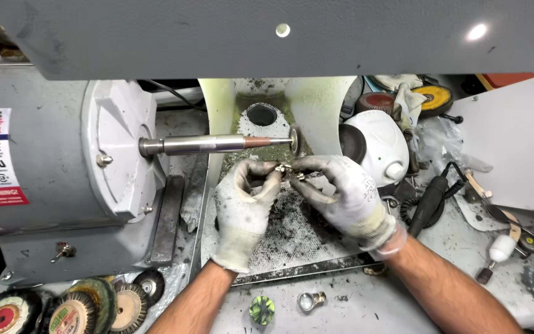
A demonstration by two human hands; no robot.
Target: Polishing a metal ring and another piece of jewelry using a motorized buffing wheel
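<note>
Both my hands wear dirty white knit gloves. My left hand (245, 207) and my right hand (341, 195) pinch a small shiny metal piece (287, 170) between their fingertips. They hold it just below a small buffing wheel (293, 141) on the end of a tapered steel spindle (214, 145). The spindle sticks out of a big grey polishing motor (50, 167) at the left. Under my hands lies a perforated metal tray (292, 238) covered in dark dust.
A grey hood (248, 31) overhangs the top. Several round brush wheels (63, 309) lie at the bottom left. A white rounded unit (378, 151) and a black rotary handpiece (431, 201) sit right. A ring (309, 301) and a green disc (261, 309) lie near the front edge.
</note>
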